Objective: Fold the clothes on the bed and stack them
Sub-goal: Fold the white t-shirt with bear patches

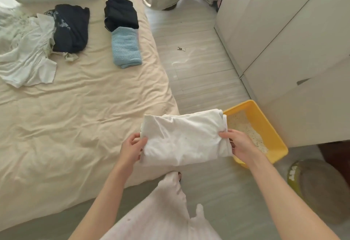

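The folded white garment (184, 138) hangs in the air between your two hands, above the near right corner of the bed (85, 118) and the strip of floor beside it. Your left hand (131, 150) grips its left edge, thumb on top and fingers curled underneath. Your right hand (237, 144) pinches the right edge, where the layers bunch together under your thumb. The cloth is doubled over into a rough rectangle, a little creased, and touches nothing but your hands.

Under your arms a pale garment you are wearing falls toward the grey plank floor (200, 73). Just beyond your right hand sits a yellow tray (272, 132) holding pale granules, its near left corner hidden behind the garment. To the right of it, at the frame's edge, is a round grey and green cushion-like object (320, 188). Tall white cabinet doors (284, 37) fill the right side of the room.

The bed wears a wrinkled cream sheet. Farther up it, near the right edge, lies a folded light blue knit (126, 48), and a folded dark garment (121, 13) touches its far end. Left of these, well apart, a loose dark garment (73, 28) lies partly over a crumpled white garment (28, 56) at the left edge. A small metal clip (180, 48) lies on the floor beyond the blue knit.
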`<state>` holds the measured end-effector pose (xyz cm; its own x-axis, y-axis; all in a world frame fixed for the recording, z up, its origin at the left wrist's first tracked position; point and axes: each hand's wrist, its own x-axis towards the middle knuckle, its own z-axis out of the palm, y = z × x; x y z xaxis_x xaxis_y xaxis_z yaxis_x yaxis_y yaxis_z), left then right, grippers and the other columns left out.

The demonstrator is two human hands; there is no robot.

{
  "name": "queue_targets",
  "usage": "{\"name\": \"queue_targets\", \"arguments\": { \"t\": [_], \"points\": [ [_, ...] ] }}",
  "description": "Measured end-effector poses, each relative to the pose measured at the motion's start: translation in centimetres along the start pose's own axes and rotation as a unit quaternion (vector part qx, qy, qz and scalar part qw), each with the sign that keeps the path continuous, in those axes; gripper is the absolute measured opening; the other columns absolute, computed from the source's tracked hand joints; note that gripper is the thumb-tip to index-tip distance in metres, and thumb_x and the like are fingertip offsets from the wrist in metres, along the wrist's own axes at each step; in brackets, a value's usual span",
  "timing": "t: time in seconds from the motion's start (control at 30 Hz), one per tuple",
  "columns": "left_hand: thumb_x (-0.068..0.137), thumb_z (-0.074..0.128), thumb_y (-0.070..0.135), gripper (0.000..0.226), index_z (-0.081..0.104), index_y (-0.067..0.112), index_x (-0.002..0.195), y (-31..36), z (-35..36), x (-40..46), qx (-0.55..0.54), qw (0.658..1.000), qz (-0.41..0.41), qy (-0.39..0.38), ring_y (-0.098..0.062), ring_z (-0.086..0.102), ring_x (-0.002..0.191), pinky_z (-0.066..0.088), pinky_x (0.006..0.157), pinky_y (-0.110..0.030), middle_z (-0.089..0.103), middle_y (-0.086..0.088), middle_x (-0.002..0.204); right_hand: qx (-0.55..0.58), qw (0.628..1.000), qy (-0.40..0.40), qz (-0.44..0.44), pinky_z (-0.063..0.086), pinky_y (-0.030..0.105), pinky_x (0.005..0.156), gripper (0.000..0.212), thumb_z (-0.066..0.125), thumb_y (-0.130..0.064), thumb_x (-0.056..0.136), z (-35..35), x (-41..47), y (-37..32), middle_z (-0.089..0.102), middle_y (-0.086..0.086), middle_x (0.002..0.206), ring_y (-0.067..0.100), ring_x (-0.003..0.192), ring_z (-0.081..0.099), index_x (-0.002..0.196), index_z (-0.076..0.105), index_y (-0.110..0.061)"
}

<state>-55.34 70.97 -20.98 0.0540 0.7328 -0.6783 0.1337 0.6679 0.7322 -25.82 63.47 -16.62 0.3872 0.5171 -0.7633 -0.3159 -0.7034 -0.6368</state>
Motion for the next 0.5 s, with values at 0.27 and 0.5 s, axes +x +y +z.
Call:
{"name": "queue_targets", "arguments": {
  "t": [0.27,0.5],
  "points": [
    [0.088,0.06,0.011,0.007,0.063,0.017,0.091,9.2,12.1,5.6,-0.011,1.0,0.022,0.012,-0.01,0.063,0.055,0.049,0.049,-0.025,0.067,0.002,0.073,0.001,1.0,-0.018,-0.022,0.05,0.035,0.063,0.021,0.064,0.0,0.082,-7.4,9.1,-12.5,0.069,0.011,0.094,0.025,0.077,0.064,0.103,0.064,-0.003],
    [0.088,0.058,0.008,0.007,0.063,0.012,0.091,12.0,19.7,9.1,-0.062,0.994,-0.015,0.091,-0.017,0.061,0.062,0.049,0.053,-0.026,0.066,-0.004,0.08,-0.109,0.99,-0.088,-0.001,0.051,0.043,0.075,0.016,0.065,-0.002,0.082,-9.9,18.8,-21.9,0.067,0.011,0.088,0.026,0.077,0.062,0.098,0.063,-0.003]
  ]
}}
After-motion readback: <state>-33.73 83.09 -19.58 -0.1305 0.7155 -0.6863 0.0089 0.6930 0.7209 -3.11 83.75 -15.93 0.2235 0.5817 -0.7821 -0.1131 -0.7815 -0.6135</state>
